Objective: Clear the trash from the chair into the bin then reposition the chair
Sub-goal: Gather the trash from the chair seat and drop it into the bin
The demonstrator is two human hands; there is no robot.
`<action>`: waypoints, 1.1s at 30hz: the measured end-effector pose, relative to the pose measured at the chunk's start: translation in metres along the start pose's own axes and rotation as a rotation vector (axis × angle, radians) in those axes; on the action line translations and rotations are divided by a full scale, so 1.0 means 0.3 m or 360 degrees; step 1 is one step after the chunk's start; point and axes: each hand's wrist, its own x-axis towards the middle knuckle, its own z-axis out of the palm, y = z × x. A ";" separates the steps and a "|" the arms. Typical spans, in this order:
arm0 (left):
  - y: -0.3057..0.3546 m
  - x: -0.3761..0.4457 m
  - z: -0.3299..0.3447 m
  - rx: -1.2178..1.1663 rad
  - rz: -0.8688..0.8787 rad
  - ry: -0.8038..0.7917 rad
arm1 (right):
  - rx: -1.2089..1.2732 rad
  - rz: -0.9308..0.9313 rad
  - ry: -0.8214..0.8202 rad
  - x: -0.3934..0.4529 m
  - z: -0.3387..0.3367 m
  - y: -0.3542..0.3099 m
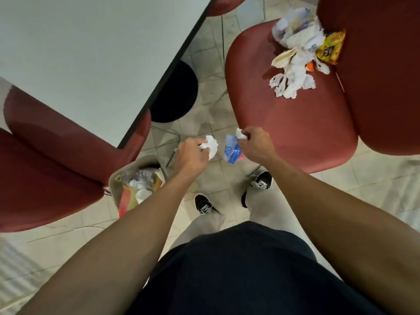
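Two bare forearms reach forward from a person in a dark shirt [238, 269], light trousers and black shoes with white laces, seen from above. Their left hand [192, 154] is clenched round a crumpled white tissue [211, 144], held above the tiled floor [209, 92] just right of the bin. Their right hand [255, 144] pinches a second small wad of white tissue [240, 134] together with a blue and clear plastic wrapper [232, 152], which hangs down from the fingers. Both hands are close together, between the bin and the front edge of the chair. That chair [295, 123], at the right, has a dark red padded seat and a matching backrest. On the back part of its seat, against the backrest, lies a heap of trash [295, 57]: torn white tissues, cream paper wrappers, a clear plastic bag and one orange and yellow snack packet [330, 47]. A small beige bin [114, 185] stands on the floor at the lower left, beside a second red chair [45, 160]. Inside it are white tissue, clear plastic and orange and yellow wrappers, filling it nearly to the rim. Part of a third red seat shows at the top edge. One pale table [91, 53] with a dark edge fills the upper left, its round black base [175, 92] resting on the floor.
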 end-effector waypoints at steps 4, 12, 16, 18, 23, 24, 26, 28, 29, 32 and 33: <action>-0.072 -0.081 -0.049 -0.0095 -0.0032 0.0057 | 0.0060 -0.0073 -0.0015 -0.075 0.052 -0.053; -0.226 -0.224 -0.064 -0.0320 -0.0258 0.0347 | 0.0012 -0.0260 -0.0240 -0.143 0.122 -0.144; -0.319 -0.273 -0.101 -0.0451 -0.0399 0.0462 | -0.0039 -0.0358 -0.0327 -0.176 0.177 -0.178; -0.371 -0.299 -0.138 -0.0479 -0.0491 0.0542 | -0.0050 -0.0379 -0.0389 -0.195 0.223 -0.193; -0.530 -0.323 -0.227 -0.0561 -0.0581 0.0684 | -0.0119 -0.0340 -0.0477 -0.230 0.361 -0.234; -0.562 -0.323 -0.242 -0.0588 -0.0613 0.0700 | -0.0156 -0.0326 -0.0474 -0.239 0.393 -0.246; -0.615 -0.310 -0.275 -0.0627 -0.0653 0.0697 | -0.0197 -0.0293 -0.0447 -0.252 0.448 -0.265; -0.669 -0.281 -0.308 -0.0642 -0.0680 0.0663 | -0.0218 -0.0267 -0.0428 -0.264 0.514 -0.281; -0.680 -0.275 -0.313 -0.0640 -0.0675 0.0646 | -0.0239 -0.0264 -0.0426 -0.273 0.532 -0.278; -0.743 -0.210 -0.353 -0.0608 -0.0645 0.0571 | -0.0246 -0.0159 -0.0409 -0.272 0.632 -0.312; -0.758 -0.190 -0.362 -0.0617 -0.0632 0.0550 | -0.0225 -0.0113 -0.0397 -0.268 0.664 -0.323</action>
